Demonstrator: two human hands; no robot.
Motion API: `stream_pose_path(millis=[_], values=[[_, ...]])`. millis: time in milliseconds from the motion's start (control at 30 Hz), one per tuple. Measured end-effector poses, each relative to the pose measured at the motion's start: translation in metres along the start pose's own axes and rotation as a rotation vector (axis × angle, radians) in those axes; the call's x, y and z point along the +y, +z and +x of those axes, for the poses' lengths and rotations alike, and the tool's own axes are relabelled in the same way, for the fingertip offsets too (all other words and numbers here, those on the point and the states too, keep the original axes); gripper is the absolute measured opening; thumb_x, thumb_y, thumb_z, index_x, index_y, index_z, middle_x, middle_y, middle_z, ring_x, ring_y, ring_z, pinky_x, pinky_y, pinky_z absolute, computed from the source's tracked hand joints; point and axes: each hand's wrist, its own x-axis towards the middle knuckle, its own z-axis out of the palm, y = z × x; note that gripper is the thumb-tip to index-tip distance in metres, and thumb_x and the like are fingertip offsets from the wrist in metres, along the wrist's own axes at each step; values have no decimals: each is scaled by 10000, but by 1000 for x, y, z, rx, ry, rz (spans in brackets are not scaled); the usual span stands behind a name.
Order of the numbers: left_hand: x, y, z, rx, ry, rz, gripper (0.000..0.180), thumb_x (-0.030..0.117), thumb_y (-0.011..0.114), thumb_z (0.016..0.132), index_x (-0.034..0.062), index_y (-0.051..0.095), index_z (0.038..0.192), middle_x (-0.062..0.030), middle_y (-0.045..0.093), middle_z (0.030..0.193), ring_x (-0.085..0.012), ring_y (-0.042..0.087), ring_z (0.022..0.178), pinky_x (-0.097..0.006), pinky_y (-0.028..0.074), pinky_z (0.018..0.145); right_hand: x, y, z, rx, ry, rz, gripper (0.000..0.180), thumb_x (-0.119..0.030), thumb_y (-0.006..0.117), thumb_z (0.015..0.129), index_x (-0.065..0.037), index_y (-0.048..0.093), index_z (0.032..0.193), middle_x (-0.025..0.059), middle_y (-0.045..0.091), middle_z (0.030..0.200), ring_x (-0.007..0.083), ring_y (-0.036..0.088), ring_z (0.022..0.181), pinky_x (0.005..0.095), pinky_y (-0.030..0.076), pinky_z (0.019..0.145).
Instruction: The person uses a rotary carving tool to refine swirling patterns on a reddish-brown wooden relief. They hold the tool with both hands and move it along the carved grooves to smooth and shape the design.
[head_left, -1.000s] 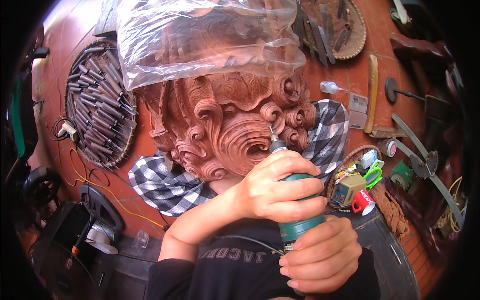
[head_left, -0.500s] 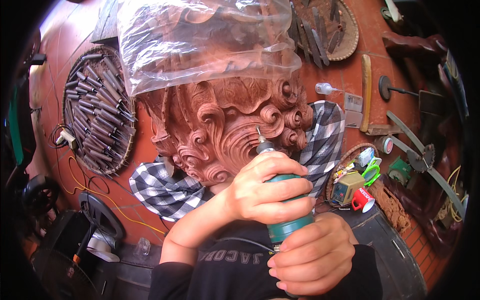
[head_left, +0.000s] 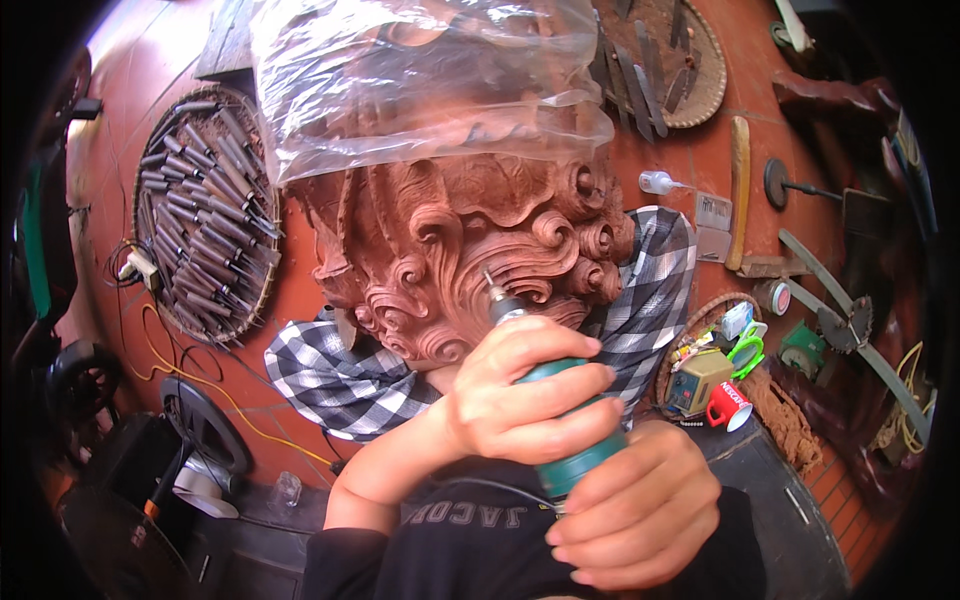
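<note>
A reddish-brown wood carving full of curled scrolls rests on a black-and-white checked cloth. A clear plastic bag covers its upper part. My left hand grips the front of a green rotary tool. The tool's thin bit touches a scroll near the carving's lower middle. My right hand wraps the tool's rear end, close to my dark shirt. A thin cord runs from the tool across my chest.
A round basket of chisels lies at the left, with a yellow cable below it. Another tool basket sits top right. At the right are a small glue bottle, a wooden mallet and a basket of small items.
Both hands and the rotary tool have shifted a little to the left, so the bit now meets the carving further left along the scrolls.
</note>
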Motion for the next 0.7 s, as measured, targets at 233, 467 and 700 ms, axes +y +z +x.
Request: stream_pose_path(millis=[233,467,700], values=[[11,44,29,136,-51,97,309,191,732,697,116,748,996,-53,713,963,-259,679,875,-363,564,684,-3,-65,-14,-60,-112,181,264,-319,721,963,-97,696,822,50,771,828,173,756,755,295,538,775],[11,40,28,122,-179,203,340,210,681,652,111,751,969,-27,704,908,-232,673,842,-340,545,660,17,-75,-26,48,-34,328,367,-442,702,985,-93,686,874,58,765,823,190,750,764,335,521,841],[8,36,20,117,-217,247,316,206,678,665,109,749,958,-20,704,904,-227,671,848,-336,539,664,29,-67,-25,83,-13,384,371,-440,691,992,-87,685,878,67,766,841,200,752,762,348,526,835]])
